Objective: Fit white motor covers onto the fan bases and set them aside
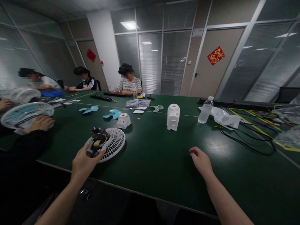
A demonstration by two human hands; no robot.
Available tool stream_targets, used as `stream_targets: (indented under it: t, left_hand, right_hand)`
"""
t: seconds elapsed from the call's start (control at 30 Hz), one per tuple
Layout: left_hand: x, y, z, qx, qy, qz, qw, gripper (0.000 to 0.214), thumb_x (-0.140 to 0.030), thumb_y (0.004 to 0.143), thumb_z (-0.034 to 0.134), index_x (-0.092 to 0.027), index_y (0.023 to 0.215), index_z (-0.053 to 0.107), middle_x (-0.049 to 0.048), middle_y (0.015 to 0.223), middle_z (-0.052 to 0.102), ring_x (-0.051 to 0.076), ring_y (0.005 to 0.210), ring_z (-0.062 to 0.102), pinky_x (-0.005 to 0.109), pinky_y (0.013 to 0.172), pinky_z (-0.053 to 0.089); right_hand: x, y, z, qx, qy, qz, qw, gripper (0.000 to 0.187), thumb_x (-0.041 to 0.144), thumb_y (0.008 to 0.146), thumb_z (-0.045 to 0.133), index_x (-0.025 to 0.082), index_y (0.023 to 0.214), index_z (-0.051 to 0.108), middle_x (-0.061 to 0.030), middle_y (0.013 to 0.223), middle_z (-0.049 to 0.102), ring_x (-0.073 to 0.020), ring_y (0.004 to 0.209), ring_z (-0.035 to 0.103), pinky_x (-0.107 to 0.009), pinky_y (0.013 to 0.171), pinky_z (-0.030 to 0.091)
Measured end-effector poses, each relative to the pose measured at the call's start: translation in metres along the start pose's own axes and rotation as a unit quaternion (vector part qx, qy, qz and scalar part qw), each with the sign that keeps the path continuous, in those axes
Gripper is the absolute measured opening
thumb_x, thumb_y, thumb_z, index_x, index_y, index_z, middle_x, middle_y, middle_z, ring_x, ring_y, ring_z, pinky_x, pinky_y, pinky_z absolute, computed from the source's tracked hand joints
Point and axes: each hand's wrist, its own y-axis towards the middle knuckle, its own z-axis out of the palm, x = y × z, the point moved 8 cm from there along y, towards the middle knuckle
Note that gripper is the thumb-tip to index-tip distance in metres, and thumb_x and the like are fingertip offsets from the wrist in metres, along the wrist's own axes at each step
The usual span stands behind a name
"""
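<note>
My left hand (pixel 84 163) grips a fan motor (pixel 100 135) with dark housing and loose wires. The motor sits on a round white fan grille (pixel 117 142), which lies tilted low over the green table (pixel 150 159). My right hand (pixel 202 162) rests at the table top with its fingers curled in, and I see nothing in them. Beyond it stands a white plastic motor cover (pixel 173 117). A second white cover (pixel 123 121) sits just behind the grille. Two blue fan blades (pixel 112 113) and a pale fan blade (pixel 157 108) lie farther back.
A water bottle (pixel 206 110) and a crumpled white bag (pixel 225 117) stand at right, near black cables (pixel 248 140). At left, a co-worker's hand (pixel 42 122) holds another fan grille (pixel 28 114). Several people sit at the far side. Plastic packets (pixel 137 104) lie mid-table.
</note>
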Motion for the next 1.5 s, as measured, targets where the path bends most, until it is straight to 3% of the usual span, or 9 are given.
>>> stream_targets:
  t: [0.2, 0.5, 0.63, 0.77, 1.0, 1.13, 1.27, 1.37, 1.5]
  left_hand:
    - [-0.051, -0.042, 0.007, -0.003, -0.052, 0.033, 0.998, 0.074, -0.056, 0.068, 0.070, -0.017, 0.129, 0.056, 0.0143, 0.134, 0.060, 0.034, 0.124, 0.058, 0.045, 0.112, 0.043]
    - [-0.206, -0.137, 0.027, 0.092, -0.193, 0.146, 0.966, 0.068, -0.045, 0.070, 0.073, -0.025, 0.131, 0.053, 0.0112, 0.137, 0.058, 0.032, 0.130, 0.055, 0.045, 0.114, 0.045]
    - [-0.258, -0.173, 0.038, 0.139, -0.220, 0.157, 0.953, 0.069, -0.044, 0.071, 0.073, -0.028, 0.134, 0.049, 0.0118, 0.139, 0.056, 0.033, 0.133, 0.052, 0.049, 0.113, 0.046]
    - [-0.279, -0.195, 0.044, 0.157, -0.218, 0.143, 0.953, 0.071, -0.045, 0.073, 0.072, -0.028, 0.137, 0.045, 0.0139, 0.142, 0.052, 0.035, 0.139, 0.046, 0.054, 0.114, 0.044]
    - [-0.279, -0.225, 0.042, 0.218, -0.212, 0.190, 0.933, 0.087, -0.047, 0.071, 0.076, -0.035, 0.147, 0.036, 0.0116, 0.149, 0.046, 0.036, 0.141, 0.042, 0.058, 0.110, 0.046]
    - [-0.280, -0.201, 0.028, 0.247, -0.193, 0.240, 0.919, 0.053, -0.051, 0.085, 0.061, -0.037, 0.136, 0.054, 0.0073, 0.142, 0.056, 0.032, 0.130, 0.054, 0.049, 0.101, 0.053]
    - [-0.314, -0.121, 0.025, 0.177, -0.187, 0.258, 0.931, 0.033, -0.044, 0.094, 0.050, -0.029, 0.121, 0.063, 0.0073, 0.126, 0.064, 0.028, 0.118, 0.060, 0.044, 0.099, 0.052]
    - [-0.362, -0.069, 0.059, 0.200, -0.232, 0.249, 0.919, 0.038, -0.035, 0.091, 0.057, -0.022, 0.127, 0.057, 0.0115, 0.129, 0.060, 0.027, 0.119, 0.059, 0.040, 0.101, 0.048]
    - [-0.417, -0.038, 0.118, 0.246, -0.248, 0.204, 0.915, 0.065, -0.039, 0.079, 0.075, -0.013, 0.133, 0.048, 0.0211, 0.137, 0.051, 0.032, 0.128, 0.052, 0.042, 0.105, 0.043]
  right_hand:
    - [-0.005, 0.003, 0.001, -0.014, 0.005, -0.011, 1.000, 0.027, 0.029, 0.082, 0.047, 0.026, 0.099, 0.068, -0.0017, 0.090, 0.071, -0.0224, 0.081, 0.068, -0.034, 0.068, 0.050]
    - [0.016, -0.005, 0.004, -0.006, 0.129, -0.095, 0.987, 0.031, 0.036, 0.090, 0.046, 0.024, 0.108, 0.068, -0.0048, 0.097, 0.074, -0.0236, 0.090, 0.070, -0.039, 0.084, 0.053]
    - [0.027, -0.009, 0.004, 0.008, 0.182, -0.113, 0.977, 0.040, 0.045, 0.091, 0.049, 0.022, 0.118, 0.068, -0.0078, 0.108, 0.075, -0.0259, 0.102, 0.070, -0.042, 0.095, 0.051]
    - [0.021, -0.007, 0.001, -0.014, 0.169, -0.090, 0.981, 0.044, 0.047, 0.091, 0.049, 0.021, 0.122, 0.066, -0.0095, 0.115, 0.073, -0.0271, 0.109, 0.067, -0.043, 0.100, 0.049]
    - [0.025, -0.006, 0.000, -0.056, 0.062, -0.128, 0.988, 0.042, 0.045, 0.090, 0.051, 0.022, 0.123, 0.063, -0.0102, 0.118, 0.065, -0.0275, 0.111, 0.062, -0.044, 0.100, 0.048]
    - [0.016, -0.003, 0.001, -0.066, 0.054, -0.096, 0.992, 0.042, 0.043, 0.088, 0.053, 0.023, 0.123, 0.062, -0.0098, 0.113, 0.063, -0.0278, 0.109, 0.062, -0.044, 0.099, 0.048]
    - [0.009, 0.000, -0.004, -0.093, 0.078, -0.079, 0.989, 0.043, 0.047, 0.088, 0.052, 0.023, 0.121, 0.064, -0.0103, 0.111, 0.063, -0.0279, 0.105, 0.063, -0.043, 0.094, 0.050]
    - [0.005, 0.000, -0.011, -0.117, 0.089, -0.059, 0.987, 0.043, 0.048, 0.089, 0.048, 0.021, 0.118, 0.066, -0.0112, 0.111, 0.064, -0.0274, 0.102, 0.064, -0.042, 0.092, 0.051]
    - [0.006, 0.000, -0.014, -0.121, 0.089, -0.059, 0.987, 0.042, 0.046, 0.089, 0.046, 0.019, 0.113, 0.067, -0.0130, 0.111, 0.065, -0.0280, 0.101, 0.064, -0.043, 0.093, 0.051]
